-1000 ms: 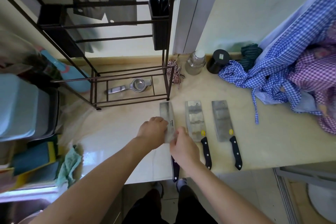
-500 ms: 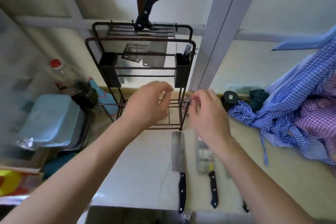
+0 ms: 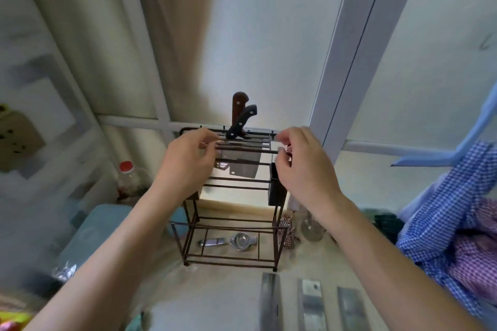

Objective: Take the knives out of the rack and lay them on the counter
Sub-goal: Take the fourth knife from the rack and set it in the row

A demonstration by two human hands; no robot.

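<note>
A dark wire rack (image 3: 277, 236) stands on the pale counter (image 3: 220, 298). Two knives stick up from its top: one with a brown handle (image 3: 238, 105), one with a black handle (image 3: 242, 122) leaning across it; their blades (image 3: 242, 166) hang inside the rack. Three cleaver blades lie side by side on the counter at the bottom: left (image 3: 269, 301), middle (image 3: 312, 303), right (image 3: 351, 308). My left hand (image 3: 188, 164) is at the rack's top left, fingers apart, holding nothing. My right hand (image 3: 304, 161) hovers at the top right, also with nothing in it.
A metal squeezer (image 3: 234, 241) lies on the rack's bottom shelf. A black holder (image 3: 277, 191) hangs on the rack's right side. A red-capped bottle (image 3: 129, 180) and a blue container (image 3: 88, 234) are on the left. Checked cloth (image 3: 451, 212) is piled on the right, a glass jar (image 3: 312, 226) beside the rack.
Both hands left the third cleaver on the counter and rose to the top of the rack. The view tilted upward.
</note>
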